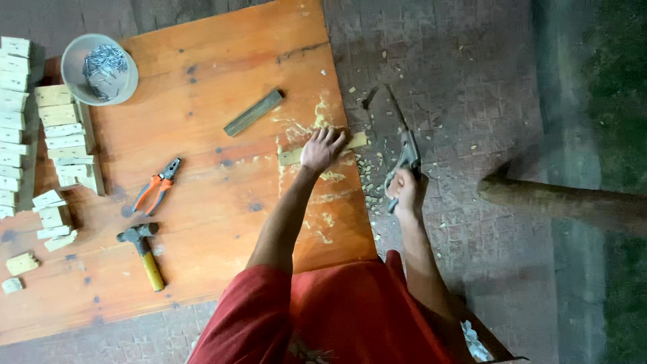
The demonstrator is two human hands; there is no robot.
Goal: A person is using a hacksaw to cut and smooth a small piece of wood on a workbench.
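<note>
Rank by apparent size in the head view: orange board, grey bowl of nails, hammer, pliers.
1. Orange board, by far the largest.
2. Grey bowl of nails.
3. Hammer, longer than the bowl is wide but much slimmer, so 2 and 3 are close.
4. Pliers, a little shorter than the hammer.

An orange wooden bench (202, 81) carries a bowl of nails (99, 69), pliers (156, 187), a hammer (141, 253), a dark wood strip (253, 112) and stacked pale blocks (67, 138).

Bare table (202, 101) lies open between the wooden bar (253, 112) and the pliers (156, 185). The left side is crowded: bowl of nails (99, 69), stacked wood blocks (64, 138), hammer (142, 253). Chips, probably wood, litter the right edge.
</note>
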